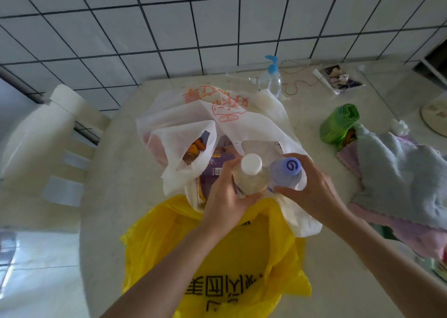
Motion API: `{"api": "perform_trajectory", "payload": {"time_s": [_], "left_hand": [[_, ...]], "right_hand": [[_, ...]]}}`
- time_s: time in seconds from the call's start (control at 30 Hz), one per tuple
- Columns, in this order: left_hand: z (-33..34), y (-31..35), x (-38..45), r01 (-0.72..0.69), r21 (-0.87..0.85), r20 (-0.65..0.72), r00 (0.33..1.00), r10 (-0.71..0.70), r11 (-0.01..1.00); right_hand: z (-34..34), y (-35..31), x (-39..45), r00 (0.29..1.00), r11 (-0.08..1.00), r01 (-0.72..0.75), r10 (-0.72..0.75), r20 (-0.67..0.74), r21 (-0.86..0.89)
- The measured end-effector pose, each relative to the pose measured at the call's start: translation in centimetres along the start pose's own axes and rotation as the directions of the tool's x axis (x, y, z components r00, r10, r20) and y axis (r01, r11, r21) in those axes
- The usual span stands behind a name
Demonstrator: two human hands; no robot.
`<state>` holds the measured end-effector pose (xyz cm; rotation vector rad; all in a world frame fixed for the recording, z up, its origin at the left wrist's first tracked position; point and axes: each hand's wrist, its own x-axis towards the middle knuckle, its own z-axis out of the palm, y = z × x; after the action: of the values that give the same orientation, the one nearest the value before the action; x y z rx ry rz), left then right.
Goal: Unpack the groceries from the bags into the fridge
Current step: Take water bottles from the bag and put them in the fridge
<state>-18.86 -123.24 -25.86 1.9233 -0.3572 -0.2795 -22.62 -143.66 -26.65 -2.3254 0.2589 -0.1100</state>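
My left hand (226,194) is wrapped around the bottle with the white cap (250,175); my right hand (312,192) is wrapped around the bottle with the blue cap (285,172). Both bottles stand upright, touching each other, directly above the open mouth of the white bag (193,134) on the counter (116,172).

Risks from this position:

1. Slippage. Both bottles are smooth, rounded plastic. I grip each on its body, below the cap, with one hand only. If the walls are wet or flex under pressure, a bottle may drop back into the bag.
2. Snagging. The white bag is a soft, matte, non-woven fabric with loose handles. A handle catching on a bottle or wrist would drag the whole bag across the counter.
3. Tipping of contents. A purple carton (217,167) and an orange item (197,147) remain in the bag. Once the bottles leave, the limp walls may sag and these may spill.
4. Sliding underlay. The yellow bag (217,257) is thin, glossy, crinkled film lying partly under my forearms; it may shift if brushed.

The liquid in the white-capped bottle appears pale and cloudy; the blue-capped bottle is translucent. The fridge is not in view.
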Motion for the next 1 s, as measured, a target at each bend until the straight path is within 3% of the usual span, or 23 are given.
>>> {"api": "perform_trajectory", "payload": {"time_s": [0.1,0.2,0.3,0.4,0.7,1.0], "left_hand": [[-1.5,1.6,-2.6,0.041,-0.115,-0.110,0.993,-0.054,0.993],[-3.3,2.3,-5.8,0.049,-0.209,-0.219,0.971,-0.095,0.977],[-5.6,2.5,-9.4,0.034,-0.252,-0.321,0.940,-0.116,0.967],[-8.2,2.5,-14.2,0.021,-0.210,-0.442,0.890,-0.114,0.977],[-12.7,-0.1,-32.0,0.168,-0.236,-0.709,0.643,-0.288,0.957],[-13.2,-3.5,-51.2,0.284,-0.305,-0.820,0.406,-0.403,0.909]], "right_hand": [[-0.9,-3.0,-1.8,0.991,0.990,0.114,-0.108,-0.078,0.086],[-0.9,-5.9,-4.1,0.983,0.950,0.182,-0.171,-0.068,0.255],[-0.3,-9.3,-6.7,0.982,0.887,0.181,-0.182,-0.039,0.425],[1.5,-12.0,-9.8,0.981,0.860,0.158,-0.194,0.025,0.484],[8.9,-18.1,-21.1,0.934,0.894,0.104,-0.238,0.265,0.436],[17.1,-23.5,-35.0,0.748,0.861,0.125,-0.408,0.524,0.492]]}}
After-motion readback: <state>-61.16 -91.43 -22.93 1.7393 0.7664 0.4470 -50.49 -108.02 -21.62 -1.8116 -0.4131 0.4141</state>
